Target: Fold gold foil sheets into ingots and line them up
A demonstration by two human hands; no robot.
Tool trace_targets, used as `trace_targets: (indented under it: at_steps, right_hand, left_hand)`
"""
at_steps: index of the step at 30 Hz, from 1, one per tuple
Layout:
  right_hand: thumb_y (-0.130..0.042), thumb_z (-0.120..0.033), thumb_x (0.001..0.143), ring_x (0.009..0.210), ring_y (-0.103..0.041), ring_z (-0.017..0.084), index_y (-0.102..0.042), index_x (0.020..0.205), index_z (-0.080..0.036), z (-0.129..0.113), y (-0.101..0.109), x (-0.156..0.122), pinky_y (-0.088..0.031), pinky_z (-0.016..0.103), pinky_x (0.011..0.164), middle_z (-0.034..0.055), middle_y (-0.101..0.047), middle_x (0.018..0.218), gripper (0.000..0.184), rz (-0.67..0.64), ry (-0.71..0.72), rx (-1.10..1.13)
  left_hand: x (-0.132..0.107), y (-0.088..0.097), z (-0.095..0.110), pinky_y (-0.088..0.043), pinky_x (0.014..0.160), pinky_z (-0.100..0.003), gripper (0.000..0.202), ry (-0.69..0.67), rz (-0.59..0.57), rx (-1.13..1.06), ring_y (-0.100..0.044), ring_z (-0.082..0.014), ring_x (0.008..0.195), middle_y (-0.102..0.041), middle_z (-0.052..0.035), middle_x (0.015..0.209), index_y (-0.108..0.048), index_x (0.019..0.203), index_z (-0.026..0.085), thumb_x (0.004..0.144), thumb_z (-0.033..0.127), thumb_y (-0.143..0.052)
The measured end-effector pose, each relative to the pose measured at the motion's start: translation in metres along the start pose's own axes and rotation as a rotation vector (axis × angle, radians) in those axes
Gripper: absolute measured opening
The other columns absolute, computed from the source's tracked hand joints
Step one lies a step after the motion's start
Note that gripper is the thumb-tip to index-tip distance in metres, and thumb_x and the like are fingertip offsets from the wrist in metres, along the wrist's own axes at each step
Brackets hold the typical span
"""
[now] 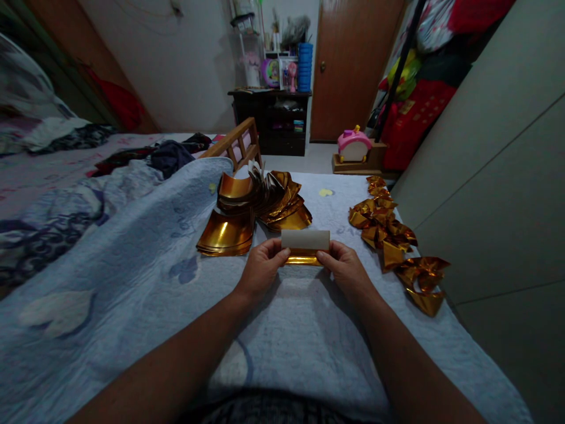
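Two bare forearms stretch out over a pale blue quilted bedspread (145,282), and the hands meet at a small sheet of paper, gold foil on one face and plain white on the other (305,246). The left hand (261,268) pinches the sheet's left end between thumb and fingers; the right hand (346,270) pinches the right end the same way. The sheet spans the gap between the two sets of fingertips, its white side rolled or folded up toward the far edge, a strip of gold showing just below at the thumbs. It sits just above the bedspread; whether it touches the cloth I cannot tell.

Just beyond the left fingers lies a curved stack of shiny gold foil sheets (227,232), fanned and curling at the edges, with more loose curled ones behind it. Out past the right fingers, a trail of folded gold foil pieces (388,235) runs along the bedspread's edge.

Farther off, beyond the fingertips, stand a wooden bed rail (238,144), a pink and white toy (354,144) on the floor, a dark cabinet (271,121) and a brown door (353,65).
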State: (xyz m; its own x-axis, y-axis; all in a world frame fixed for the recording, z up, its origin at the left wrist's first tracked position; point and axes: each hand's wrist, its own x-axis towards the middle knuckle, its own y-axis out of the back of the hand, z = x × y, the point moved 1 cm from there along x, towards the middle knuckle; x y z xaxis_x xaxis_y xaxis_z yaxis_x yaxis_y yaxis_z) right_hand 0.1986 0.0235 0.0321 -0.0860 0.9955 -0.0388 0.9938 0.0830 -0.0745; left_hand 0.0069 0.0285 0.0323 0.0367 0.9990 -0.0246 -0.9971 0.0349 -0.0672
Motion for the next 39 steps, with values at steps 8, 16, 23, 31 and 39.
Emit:
trace_targets:
  at_steps: [8,16,23,31,39]
  right_hand:
    - [-0.071,-0.034,0.073,0.082,-0.063,0.020,-0.073,0.093,-0.017,-0.0027,-0.0003,-0.0009,-0.047,0.032,0.078,0.0035,-0.073,0.088,0.026,0.004,-0.008,-0.008]
    - [-0.071,-0.036,0.074,0.087,-0.067,0.023,-0.073,0.095,-0.017,0.0011,-0.0005,0.0008,-0.049,0.035,0.084,0.0057,-0.075,0.093,0.029,-0.008,0.002,-0.014]
    - [-0.067,-0.035,0.076,0.093,-0.068,0.026,-0.074,0.101,-0.016,0.0017,0.0007,0.0021,-0.051,0.038,0.087,0.0080,-0.077,0.099,0.032,0.008,0.047,-0.148]
    - [-0.064,-0.033,0.078,0.093,-0.069,0.026,-0.073,0.101,-0.016,0.0027,0.0001,0.0013,-0.050,0.038,0.087,0.0079,-0.076,0.098,0.030,0.004,0.055,-0.164]
    - [-0.057,-0.029,0.080,0.083,-0.065,0.022,-0.070,0.098,-0.016,0.0069,0.0008,0.0025,-0.048,0.033,0.078,0.0063,-0.074,0.093,0.025,0.070,0.110,-0.376]
  left_hand:
    - [-0.0003,0.0002,-0.0021,-0.046,0.069,-0.025,0.023,0.025,-0.001,-0.025,-0.062,-0.0142,0.073,-0.072,-0.0030,0.083,-0.074,0.094,0.015,0.077,0.030,-0.073]
    - [0.0013,0.0009,-0.0047,-0.050,0.079,-0.028,0.022,0.039,-0.010,-0.054,-0.066,-0.0171,0.081,-0.074,-0.0042,0.088,-0.073,0.092,0.015,0.077,0.031,-0.074]
    - [0.0023,0.0009,-0.0069,-0.051,0.079,-0.028,0.020,0.015,-0.016,0.009,-0.066,-0.0175,0.083,-0.073,-0.0037,0.088,-0.073,0.091,0.016,0.078,0.031,-0.073]
    - [0.0025,0.0003,-0.0058,-0.051,0.076,-0.027,0.019,0.011,-0.011,0.028,-0.065,-0.0167,0.080,-0.072,-0.0035,0.086,-0.072,0.090,0.015,0.079,0.030,-0.072]
    - [0.0054,0.0000,-0.0069,-0.047,0.067,-0.023,0.021,-0.046,0.003,0.149,-0.062,-0.0132,0.071,-0.067,-0.0001,0.079,-0.064,0.095,0.016,0.077,0.026,-0.069]
